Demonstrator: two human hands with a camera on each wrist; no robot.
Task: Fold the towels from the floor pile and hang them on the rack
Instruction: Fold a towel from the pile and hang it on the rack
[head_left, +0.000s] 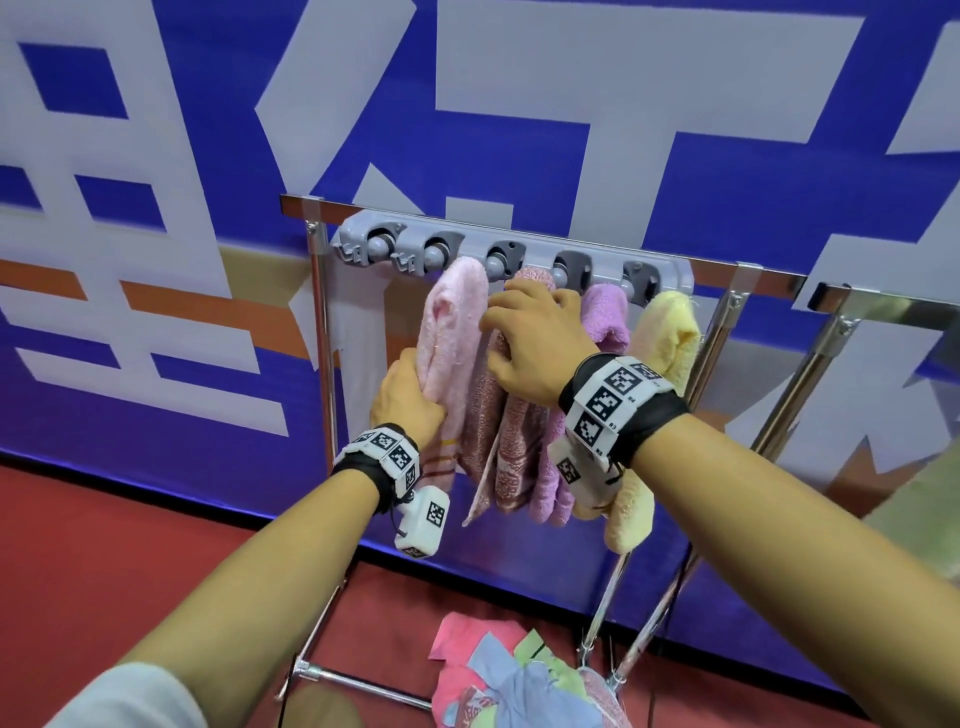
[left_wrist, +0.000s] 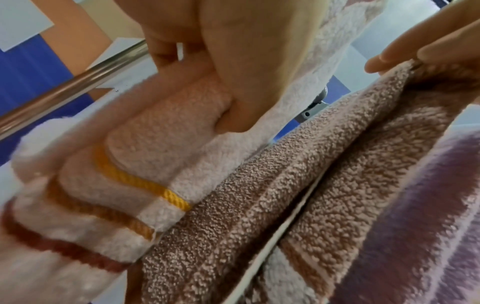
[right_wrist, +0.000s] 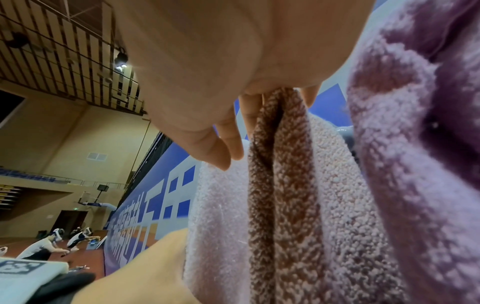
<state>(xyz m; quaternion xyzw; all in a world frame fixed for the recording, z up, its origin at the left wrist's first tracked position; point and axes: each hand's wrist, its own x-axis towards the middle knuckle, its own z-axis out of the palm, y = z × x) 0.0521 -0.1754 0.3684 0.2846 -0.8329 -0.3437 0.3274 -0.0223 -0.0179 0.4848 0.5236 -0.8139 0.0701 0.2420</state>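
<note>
A grey clip rack (head_left: 524, 260) on a chrome frame carries a pale pink towel (head_left: 452, 332), a brown-pink speckled towel (head_left: 511, 431), a purple towel (head_left: 605, 317) and a yellow towel (head_left: 667, 338). My left hand (head_left: 410, 400) grips the pale pink towel (left_wrist: 182, 127) low down, above its orange and red stripes. My right hand (head_left: 535, 338) holds the top of the speckled towel (right_wrist: 280, 156) just under the clips, fingers curled round its folds. The floor pile (head_left: 519, 675) of pink, blue and green towels lies below the rack.
A blue and white banner wall (head_left: 208, 156) stands directly behind the rack. Chrome legs and cross bars (head_left: 353, 675) flank the pile on the red floor. A second chrome frame (head_left: 831, 332) stands at the right. Other people crouch far off (right_wrist: 52, 244) in the hall.
</note>
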